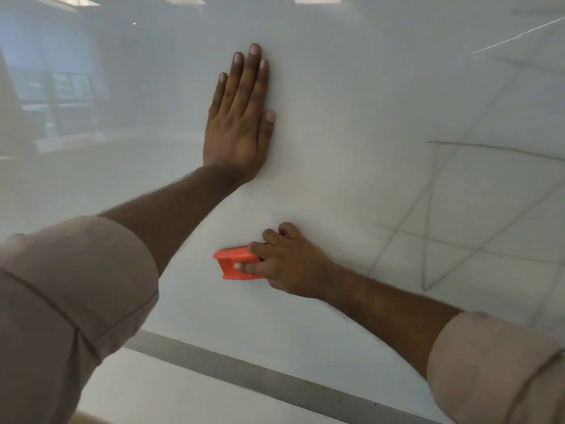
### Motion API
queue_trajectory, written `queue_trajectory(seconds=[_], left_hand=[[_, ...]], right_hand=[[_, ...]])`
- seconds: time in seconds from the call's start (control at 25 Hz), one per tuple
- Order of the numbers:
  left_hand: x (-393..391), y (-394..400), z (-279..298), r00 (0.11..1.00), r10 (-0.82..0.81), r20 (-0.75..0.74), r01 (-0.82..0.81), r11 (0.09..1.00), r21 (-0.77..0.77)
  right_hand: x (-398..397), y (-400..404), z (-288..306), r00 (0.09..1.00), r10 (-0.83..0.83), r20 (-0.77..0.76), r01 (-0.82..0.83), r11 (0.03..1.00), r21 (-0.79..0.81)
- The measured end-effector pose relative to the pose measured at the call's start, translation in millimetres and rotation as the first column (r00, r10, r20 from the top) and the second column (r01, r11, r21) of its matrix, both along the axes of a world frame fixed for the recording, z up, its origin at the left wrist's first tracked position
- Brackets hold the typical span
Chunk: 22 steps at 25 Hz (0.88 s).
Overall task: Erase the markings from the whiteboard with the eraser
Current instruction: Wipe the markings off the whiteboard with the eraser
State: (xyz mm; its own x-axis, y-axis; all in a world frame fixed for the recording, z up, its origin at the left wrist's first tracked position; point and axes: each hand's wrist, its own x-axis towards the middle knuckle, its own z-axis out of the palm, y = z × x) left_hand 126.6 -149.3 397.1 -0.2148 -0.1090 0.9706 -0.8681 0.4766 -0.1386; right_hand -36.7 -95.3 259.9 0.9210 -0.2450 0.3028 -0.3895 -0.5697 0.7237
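The left hand [240, 117] was laid open and flat against the whiteboard [351, 102], fingers together and pointing up, nothing held in it; by the look of it the palm was pressed there as a brace, so that the body was steadied and the panel kept from flexing while the wiping was done lower down. Below it and a little to the right, the orange eraser [237, 264] was gripped in the right hand [287, 261], the thumb set along its near side and the fingers curled over its top and far side, the wiping face seemingly pressed against the board. A grip that low and that wrapped was probably chosen so that firm, even pressure could be put through the pad. The surface around the eraser was seen to be clean and white, only faint smudging being made out, so this patch was judged to be largely done. Off to the right, thin grey lines [489, 148] were seen crossing the board, some curved, some straight; whether all of these were marker strokes or partly reflections of a tiled floor and ceiling could not be told on the glossy surface. If markings they were, the work was judged to lie on that side. A grey strip [244, 368] was seen running along below the board's lower edge, and rolled beige sleeves [76, 286] were noted at both forearms.
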Motion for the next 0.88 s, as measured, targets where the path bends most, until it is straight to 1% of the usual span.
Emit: queue_trajectory(seconds=[0.08,0.16,0.28,0.36,0.44,0.52,0.6,0.64,0.68,0.72,0.76,0.8,0.84,0.88], left_hand=[[-0.9,1.7,0.0,1.0,-0.005,0.006,0.005,1.0,-0.004],[-0.1,2.4,0.9,1.0,-0.008,0.016,0.008,1.0,0.003],[1.0,2.7,1.6,1.0,-0.001,0.018,0.001,1.0,-0.001],[-1.1,1.9,1.4,1.0,0.002,0.026,-0.002,1.0,-0.006],[-1.3,0.4,-0.5,1.0,0.013,0.017,-0.013,1.0,-0.016],[-2.7,-1.1,-2.3,1.0,0.012,0.007,-0.012,0.999,-0.03],[-4.9,-1.8,-2.5,1.0,0.011,-0.007,-0.011,1.0,-0.029],[-6.0,-1.9,-2.5,1.0,0.007,-0.016,-0.007,1.0,-0.019],[-6.9,-1.6,-2.6,1.0,0.001,-0.026,-0.002,1.0,-0.006],[-7.9,-0.6,-3.2,0.999,-0.006,-0.035,0.006,1.0,0.008],[-8.8,0.7,-4.3,0.999,-0.014,-0.047,0.015,1.0,0.02],[-9.9,2.0,-5.9,0.998,-0.018,-0.06,0.019,0.999,0.029],[-12.2,3.4,-7.8,0.997,-0.017,-0.077,0.02,0.999,0.035],[-15.9,4.8,-8.9,0.995,-0.013,-0.096,0.017,0.999,0.038]], right_hand=[[-12.7,6.2,-10.2,0.992,0.018,-0.125,-0.012,0.999,0.049],[-36.4,18.1,-23.0,0.978,0.003,-0.209,0.008,0.998,0.055],[-93.4,30.8,-24.0,0.965,-0.002,-0.263,0.01,0.999,0.031],[-134.0,41.4,-5.0,0.967,0.015,-0.254,-0.023,0.999,-0.031],[-163.0,52.3,38.5,0.983,0.012,-0.181,-0.037,0.99,-0.135],[-177.9,62.8,101.0,0.999,-0.032,-0.041,0.019,0.963,-0.269],[-181.8,68.0,159.4,0.978,-0.075,0.195,0.147,0.911,-0.385],[-182.0,68.3,179.3,0.937,-0.084,0.338,0.225,0.888,-0.402],[-180.5,67.4,189.9,0.876,-0.085,0.476,0.293,0.876,-0.384],[-176.3,66.8,190.0,0.808,-0.072,0.585,0.34,0.868,-0.362],[-170.5,64.9,180.5,0.755,-0.048,0.655,0.366,0.859,-0.359],[-164.9,62.1,163.8,0.728,-0.03,0.685,0.371,0.857,-0.358],[-160.0,59.4,142.3,0.736,-0.028,0.676,0.353,0.868,-0.349],[-156.6,57.4,116.4,0.776,-0.041,0.629,0.314,0.89,-0.33]])
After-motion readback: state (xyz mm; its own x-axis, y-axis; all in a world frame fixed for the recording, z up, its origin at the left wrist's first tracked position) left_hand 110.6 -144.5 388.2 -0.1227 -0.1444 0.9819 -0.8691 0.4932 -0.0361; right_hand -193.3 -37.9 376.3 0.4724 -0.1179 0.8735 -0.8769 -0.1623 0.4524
